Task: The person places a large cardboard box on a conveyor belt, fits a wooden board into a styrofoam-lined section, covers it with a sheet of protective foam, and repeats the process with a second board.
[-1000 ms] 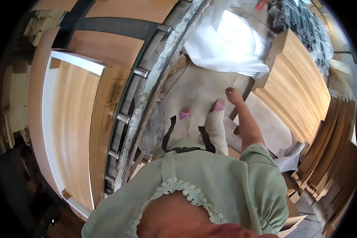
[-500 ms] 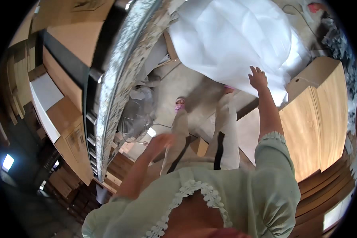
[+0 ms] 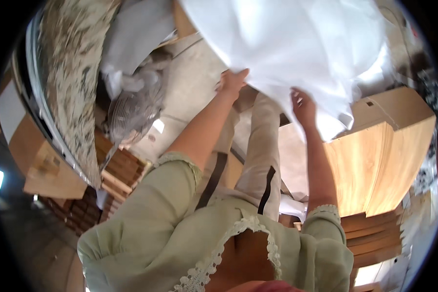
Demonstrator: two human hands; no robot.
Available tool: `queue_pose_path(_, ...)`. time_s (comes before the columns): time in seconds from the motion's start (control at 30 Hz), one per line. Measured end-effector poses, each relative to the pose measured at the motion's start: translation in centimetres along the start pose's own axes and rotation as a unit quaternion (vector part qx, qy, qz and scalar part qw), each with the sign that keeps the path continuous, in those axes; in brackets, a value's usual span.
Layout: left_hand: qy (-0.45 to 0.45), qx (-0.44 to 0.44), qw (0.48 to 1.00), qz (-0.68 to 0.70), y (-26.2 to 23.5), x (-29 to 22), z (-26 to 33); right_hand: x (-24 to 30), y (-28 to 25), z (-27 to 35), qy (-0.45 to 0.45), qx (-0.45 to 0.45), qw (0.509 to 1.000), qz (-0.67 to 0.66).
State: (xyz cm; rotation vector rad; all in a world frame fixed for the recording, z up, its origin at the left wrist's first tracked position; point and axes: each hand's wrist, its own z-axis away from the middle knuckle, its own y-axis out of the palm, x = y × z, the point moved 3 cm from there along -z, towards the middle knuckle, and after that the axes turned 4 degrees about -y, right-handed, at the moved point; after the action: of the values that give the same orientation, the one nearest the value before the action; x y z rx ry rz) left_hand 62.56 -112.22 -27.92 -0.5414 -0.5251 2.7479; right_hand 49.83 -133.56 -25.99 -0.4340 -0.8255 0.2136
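Note:
A big, thin white packing sheet [image 3: 297,44] spreads across the top of the view, soft and creased, with its near edge hanging over my legs. My left hand [image 3: 232,83] is at the sheet's left edge, thumb and fingers closed on the rim. Farther right, my right hand [image 3: 304,108] lies against the lower part of the sheet with its fingers curled into the material. Part of its grip is hidden. Whatever the sheet covers cannot be seen.
A stone-patterned slab edge [image 3: 75,82] rises at the left, with a wire-caged fan [image 3: 134,109] beside it. Wood-grain panels [image 3: 370,163] and a brown carton [image 3: 389,104] stand close at the right. Stacked wooden pieces [image 3: 119,173] lie at lower left.
My left hand has swung forward from near my left leg to the sheet's edge. My right hand has drawn left and nearer, its fingers curling. The view has turned, shifting the slab left.

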Motion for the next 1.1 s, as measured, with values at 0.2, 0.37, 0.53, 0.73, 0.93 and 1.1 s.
queue_pose_path(0.2,0.007,0.102,0.994,0.034,-3.0,-0.1,1.3,7.9,1.9,-5.0,-0.316,0.037,0.943,0.101)
queue_pose_path(0.37,0.045,0.132,0.99,0.013,-4.7,-0.3,2.7,15.0,3.1,-4.7,-0.366,0.023,0.925,0.1)
queue_pose_path(0.53,0.023,0.151,0.987,0.049,-5.2,-0.2,3.9,12.7,5.4,-5.1,-0.148,0.349,0.92,0.101)
queue_pose_path(0.73,0.023,0.194,0.977,0.088,-5.6,-0.6,5.4,12.6,5.6,-1.9,-0.031,0.314,0.942,-0.116)
queue_pose_path(0.93,0.027,0.203,0.975,0.082,-5.5,-0.8,5.7,12.6,4.9,-1.8,0.09,0.31,0.922,-0.213)
queue_pose_path(1.1,0.01,0.273,0.953,0.132,-6.0,-0.6,5.5,13.3,4.7,-1.8,0.077,0.32,0.916,-0.23)
